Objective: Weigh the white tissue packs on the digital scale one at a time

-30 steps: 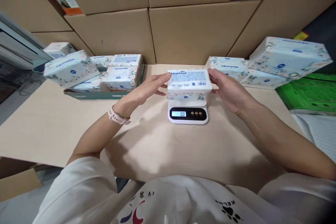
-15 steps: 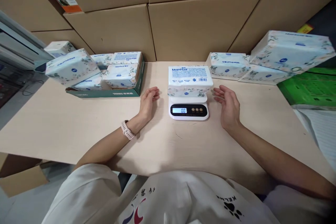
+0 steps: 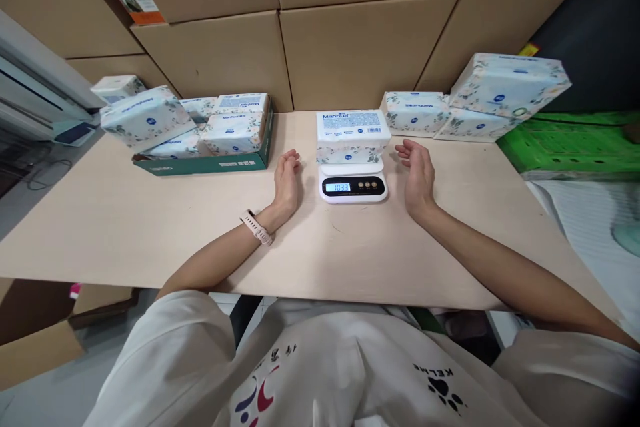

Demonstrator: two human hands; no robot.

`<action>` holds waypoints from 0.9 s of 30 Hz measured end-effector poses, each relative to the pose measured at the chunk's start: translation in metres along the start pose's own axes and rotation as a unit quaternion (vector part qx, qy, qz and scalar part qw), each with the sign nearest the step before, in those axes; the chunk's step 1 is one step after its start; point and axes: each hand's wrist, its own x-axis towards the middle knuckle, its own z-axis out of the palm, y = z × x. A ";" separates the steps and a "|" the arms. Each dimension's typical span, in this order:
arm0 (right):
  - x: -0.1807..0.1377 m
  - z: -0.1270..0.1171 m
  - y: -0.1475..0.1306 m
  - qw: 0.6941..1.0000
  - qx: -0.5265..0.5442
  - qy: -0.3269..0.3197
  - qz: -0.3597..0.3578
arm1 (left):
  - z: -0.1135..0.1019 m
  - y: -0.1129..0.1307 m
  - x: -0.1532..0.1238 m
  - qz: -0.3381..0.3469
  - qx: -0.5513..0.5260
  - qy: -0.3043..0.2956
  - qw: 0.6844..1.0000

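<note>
A white tissue pack point(image 3: 353, 136) with a floral print and blue lettering lies on a small white scale point(image 3: 353, 185), whose lit display reads a number. My left hand point(image 3: 287, 180) rests on the table just left of the scale, fingers loosely curled and holding nothing. On the other side of the scale, my right hand point(image 3: 417, 173) lies on its edge with the fingers apart, also holding nothing. Neither hand touches the pack.
A green tray point(image 3: 210, 164) with several tissue packs stands at the back left. More packs point(image 3: 470, 103) are stacked at the back right beside a green crate point(image 3: 575, 147). Cardboard boxes point(image 3: 350, 47) wall the far side of the table point(image 3: 150, 227).
Both hands let go of the tissue pack and dropped to the table on either side of the scale. The display went from 0.0 to a reading.
</note>
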 end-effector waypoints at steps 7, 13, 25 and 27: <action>0.004 0.002 0.001 1.000 -0.004 0.021 -0.009 | 0.002 0.003 0.001 -0.007 0.000 0.005 1.000; 0.005 0.000 -0.002 1.000 0.000 0.014 0.013 | 0.003 0.001 -0.003 -0.003 0.000 0.009 1.000; 0.005 -0.005 0.004 0.999 0.006 0.005 0.034 | -0.004 -0.001 -0.003 -0.003 0.005 0.002 1.000; 0.006 -0.004 0.005 0.999 0.015 0.013 0.043 | -0.003 0.001 -0.004 -0.007 -0.002 0.010 1.000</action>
